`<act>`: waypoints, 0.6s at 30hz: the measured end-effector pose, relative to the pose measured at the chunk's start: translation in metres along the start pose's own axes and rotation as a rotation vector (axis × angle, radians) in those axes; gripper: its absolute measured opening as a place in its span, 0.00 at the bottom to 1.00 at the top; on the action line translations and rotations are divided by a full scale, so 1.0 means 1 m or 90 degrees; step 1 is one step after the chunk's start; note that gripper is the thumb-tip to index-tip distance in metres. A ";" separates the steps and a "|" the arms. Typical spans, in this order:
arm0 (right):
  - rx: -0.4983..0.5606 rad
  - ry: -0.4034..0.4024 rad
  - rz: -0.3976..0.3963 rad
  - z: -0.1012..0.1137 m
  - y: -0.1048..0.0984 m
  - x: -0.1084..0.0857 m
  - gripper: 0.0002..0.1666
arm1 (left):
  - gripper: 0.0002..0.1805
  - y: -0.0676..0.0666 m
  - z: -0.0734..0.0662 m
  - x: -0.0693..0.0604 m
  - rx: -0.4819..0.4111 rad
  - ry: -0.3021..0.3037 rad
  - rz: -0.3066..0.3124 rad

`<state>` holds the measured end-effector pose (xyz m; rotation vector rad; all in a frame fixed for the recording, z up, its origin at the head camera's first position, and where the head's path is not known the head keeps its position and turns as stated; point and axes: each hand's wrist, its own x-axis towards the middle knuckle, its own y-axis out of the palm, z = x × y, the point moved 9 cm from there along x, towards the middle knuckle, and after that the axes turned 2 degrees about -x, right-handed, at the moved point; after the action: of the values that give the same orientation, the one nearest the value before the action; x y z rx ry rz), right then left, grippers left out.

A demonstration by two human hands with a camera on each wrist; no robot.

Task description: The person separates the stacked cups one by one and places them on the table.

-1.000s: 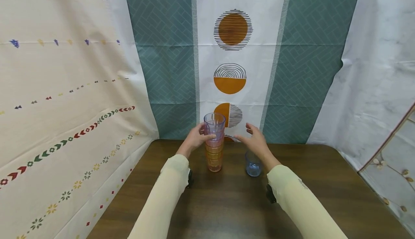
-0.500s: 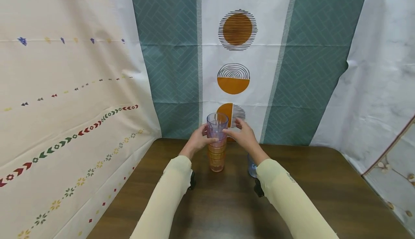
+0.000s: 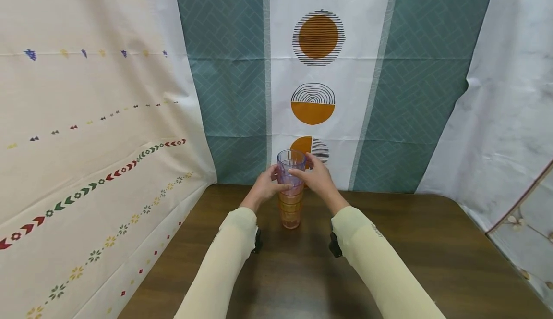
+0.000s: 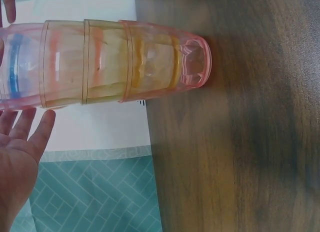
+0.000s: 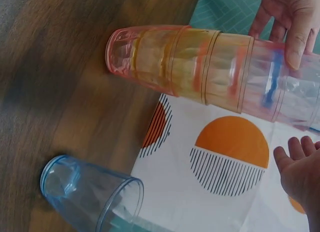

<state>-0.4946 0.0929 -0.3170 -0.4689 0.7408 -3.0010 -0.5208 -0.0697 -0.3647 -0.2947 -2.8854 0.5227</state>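
A tall stack of nested clear plastic tumblers stands upright on the table. Pink is at its bottom, yellow and orange tones in the middle, and a bluish-purple tumbler on top. My left hand grips the upper left side of the stack, thumb across the front. From the right, my right hand holds the top tumbler, its thumb over the front and fingers behind. Its lower fingers look slightly apart from the stack in the right wrist view. A separate blue tumbler stands upright nearby, hidden by my right arm in the head view.
The brown wooden table has its back edge close behind the stack. A patterned green and white cloth hangs behind it. Pale cloths hang at the left and the right.
My right hand has moved left from above the blue tumbler to the top of the stack. The left hand keeps its grip, and the stack stays in place.
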 end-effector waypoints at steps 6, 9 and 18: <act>-0.015 -0.002 0.000 0.003 0.003 0.002 0.53 | 0.45 0.002 -0.003 0.000 0.016 0.015 -0.002; -0.018 0.004 -0.004 0.004 0.002 0.001 0.51 | 0.45 0.002 -0.003 0.000 0.022 0.011 -0.004; 0.006 0.009 -0.019 0.007 0.003 -0.001 0.43 | 0.46 0.000 -0.002 -0.002 0.033 0.008 -0.008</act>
<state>-0.4920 0.0872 -0.3121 -0.4635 0.7275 -3.0366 -0.5184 -0.0692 -0.3628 -0.2699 -2.8540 0.5895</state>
